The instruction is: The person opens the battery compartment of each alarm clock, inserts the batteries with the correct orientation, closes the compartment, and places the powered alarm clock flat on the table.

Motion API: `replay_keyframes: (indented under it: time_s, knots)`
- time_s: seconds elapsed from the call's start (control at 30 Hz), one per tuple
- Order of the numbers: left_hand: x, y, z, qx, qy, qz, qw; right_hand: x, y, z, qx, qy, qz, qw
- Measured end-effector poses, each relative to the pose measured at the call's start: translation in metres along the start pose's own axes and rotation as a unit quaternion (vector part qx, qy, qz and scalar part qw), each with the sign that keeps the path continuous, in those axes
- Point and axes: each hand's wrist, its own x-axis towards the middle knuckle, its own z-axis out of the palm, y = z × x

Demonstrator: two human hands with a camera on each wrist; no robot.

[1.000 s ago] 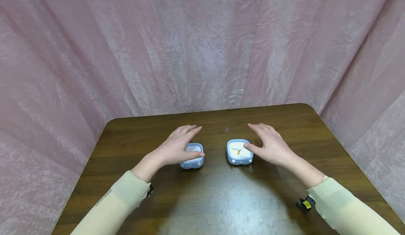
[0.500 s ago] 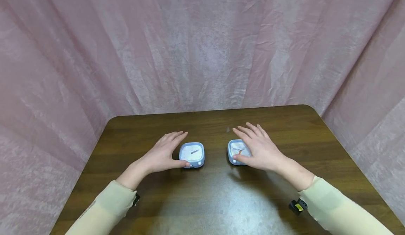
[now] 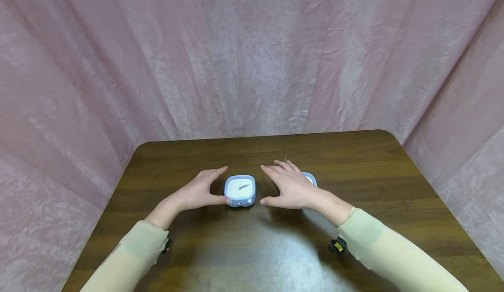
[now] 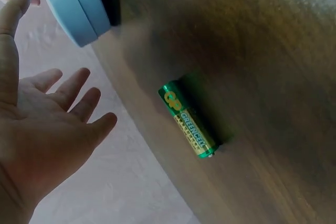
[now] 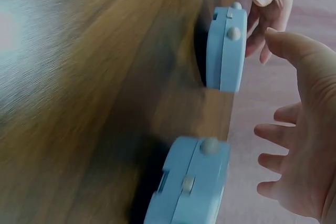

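Two pale blue alarm clocks lie face up on the wooden table. At the left clock [image 3: 240, 188], my left hand [image 3: 197, 192] is held to its left, thumb by the near corner and fingers straight. In the left wrist view a gap shows between the thumb and the clock [image 4: 79, 1]. My right hand [image 3: 293, 189] hovers between the clocks, thumb and fingers spread toward the left one. It covers most of the right clock [image 3: 310, 178], whose side [image 5: 194, 187] shows in the right wrist view. A green GP battery [image 4: 188, 121] lies beneath the left hand, hidden in the head view.
The brown table [image 3: 252, 248] has rounded far corners and a glare patch near its front. Pink curtains [image 3: 252, 56] hang behind it and at both sides. A dark wrist device [image 3: 337, 245] sits under the right sleeve.
My right hand has moved left from beside the right clock, across it, toward the left clock. My left hand has drawn back left from over the left clock, uncovering its face.
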Motion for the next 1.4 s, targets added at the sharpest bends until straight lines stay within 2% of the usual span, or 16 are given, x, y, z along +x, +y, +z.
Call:
replay_keyframes:
  time_s: [0.27, 0.5, 0.9, 1.4]
  knots:
    - [0.009, -0.002, -0.004, -0.016, -0.031, -0.025, 0.9991, 0.029, -0.015, 0.007, 0.008, -0.062, 0.032, 0.9975]
    - [0.014, -0.002, -0.003, -0.026, -0.050, -0.031, 0.9979, 0.045, -0.022, 0.015, 0.020, -0.085, 0.050, 0.9949]
    - [0.018, 0.003, 0.001, -0.032, -0.061, -0.039, 0.9969, 0.057, -0.025, 0.021, 0.036, -0.114, 0.057, 0.9912]
    - [0.021, 0.006, 0.005, -0.031, -0.082, -0.052, 0.9948, 0.061, -0.024, 0.025, 0.043, -0.114, 0.060, 0.9907]
